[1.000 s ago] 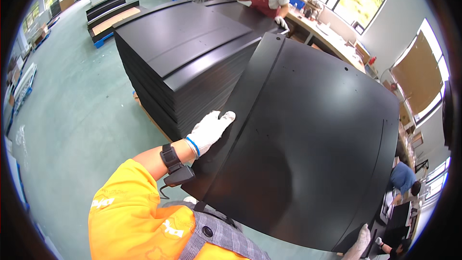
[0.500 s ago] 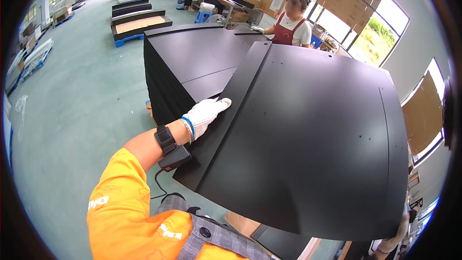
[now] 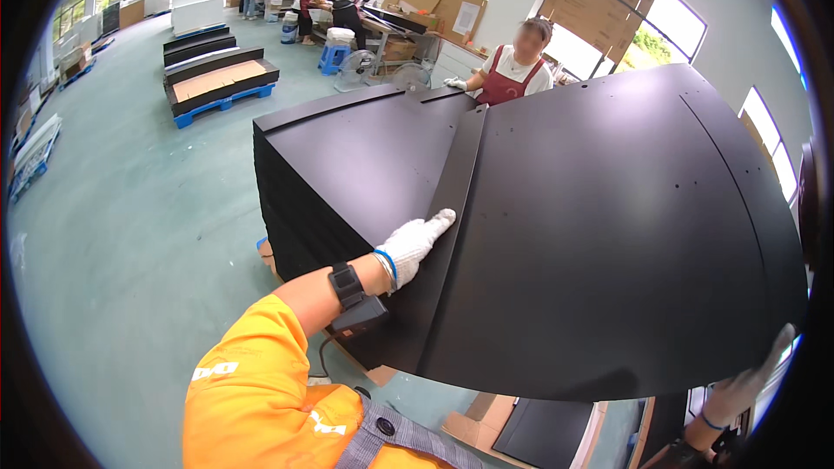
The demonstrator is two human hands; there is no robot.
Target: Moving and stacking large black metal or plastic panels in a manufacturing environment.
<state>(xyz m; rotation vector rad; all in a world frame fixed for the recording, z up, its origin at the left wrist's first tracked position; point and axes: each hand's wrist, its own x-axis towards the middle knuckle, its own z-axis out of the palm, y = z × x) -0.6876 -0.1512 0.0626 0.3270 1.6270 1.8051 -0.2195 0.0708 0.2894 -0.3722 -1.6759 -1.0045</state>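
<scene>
A large black panel (image 3: 608, 243) with a raised strip near its left side and several small holes slants across the middle. My left hand (image 3: 415, 247), in a white knitted glove, holds its left edge with the thumb on top; the other fingers are hidden beneath. At the far right my right hand (image 3: 745, 386), also gloved, bears against the panel's lower right edge, partly behind it. Beyond and to the left stands a tall stack of similar black panels (image 3: 347, 161). A co-worker (image 3: 512, 74) in a dark red apron is at the far side, a gloved hand near the panels.
Black panels on a blue pallet (image 3: 221, 104) stand on the floor at the left. Below the held panel lie a cardboard box (image 3: 476, 421) and a dark flat panel (image 3: 546, 434). A floor fan (image 3: 356, 69) and people at a workbench are farther back.
The held panel has swung, its right side rising and moving right. My left hand has moved right with it. My right hand shows more at the right edge. The view has shifted.
</scene>
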